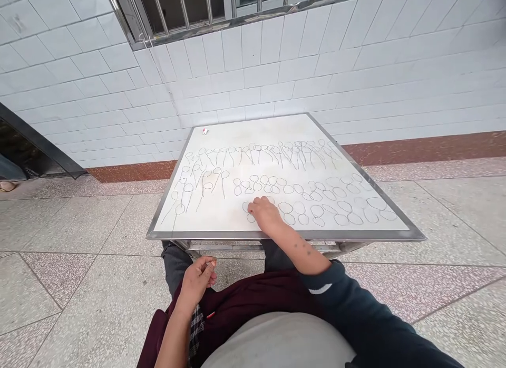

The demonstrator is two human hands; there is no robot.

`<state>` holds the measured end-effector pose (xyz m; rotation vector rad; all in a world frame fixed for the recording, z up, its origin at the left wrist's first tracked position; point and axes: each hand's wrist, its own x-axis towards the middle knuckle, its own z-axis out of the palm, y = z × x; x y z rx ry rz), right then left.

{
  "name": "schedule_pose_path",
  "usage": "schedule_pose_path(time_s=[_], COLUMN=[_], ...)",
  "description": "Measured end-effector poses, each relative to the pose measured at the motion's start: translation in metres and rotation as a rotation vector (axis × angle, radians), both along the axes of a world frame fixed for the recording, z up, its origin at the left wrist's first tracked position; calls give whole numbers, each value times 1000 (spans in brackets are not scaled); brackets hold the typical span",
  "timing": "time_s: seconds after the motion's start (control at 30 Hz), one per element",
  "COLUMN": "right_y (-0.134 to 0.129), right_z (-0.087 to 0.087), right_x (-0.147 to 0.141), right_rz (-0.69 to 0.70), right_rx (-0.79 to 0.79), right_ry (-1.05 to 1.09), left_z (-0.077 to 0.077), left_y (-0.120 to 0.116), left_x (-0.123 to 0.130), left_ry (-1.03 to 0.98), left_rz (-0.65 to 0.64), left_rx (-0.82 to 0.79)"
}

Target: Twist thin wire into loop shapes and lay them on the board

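A white board-like tabletop (253,133) with a grey metal rim carries rows of drawn circles, some with long tails. My right hand (265,214) rests on its near part, over the lowest row of circles. Its fingers are curled together, and whatever they hold, if anything, is hidden beneath them. Below the near edge, above my lap, my left hand (200,276) is off the table with its fingers curled and thumb against them; what is between them is too small to make out.
A small red and white object (205,131) lies at the table's far left corner. Behind stands a white tiled wall (253,88) with a barred window (213,9) above. A dark doorway (23,146) is at the left. Speckled tiles cover the floor (71,273).
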<state>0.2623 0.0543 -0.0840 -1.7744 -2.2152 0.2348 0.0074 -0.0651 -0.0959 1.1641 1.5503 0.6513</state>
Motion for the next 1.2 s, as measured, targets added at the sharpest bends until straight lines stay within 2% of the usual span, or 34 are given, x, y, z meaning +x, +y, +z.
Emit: schedule_pose_path(time_s=[0.17,0.33,0.5,0.67,0.77,0.87,0.97,1.03,1.07,1.13,1.2], right_y=[3,0,-1,-6,-12,-20,-33,-43,-49,-61,-72], right_z=[0,8,13,7,0,-2,5,14,18,26,32], right_x=[1,-1,3,-3,-14,-24,-30,-34,-37,-44,-51], right_rz=[66,101,77,23,-35,-83,-88,-42,-7,66,126], right_rx=[11,62,71,8,-8,-5,23,36,15,-135,-367], right_ry=[-24,-6,18,10,25,67,128,243,366,749,1141], left_z=[15,29,49,67,64,50,33,29,29,35,45], left_y=[0,3,21,40,44,41,35,32,31,28,26], left_x=[10,22,30,40,49,55,57,56,56,56,56], left_ry=[-99,-208,-279,-317,-361,-429,-517,-583,-617,-677,-742], left_rz=[24,60,69,71,102,173,268,319,335,352,360], left_rx=[17,50,94,144,167,164,150,143,145,160,196])
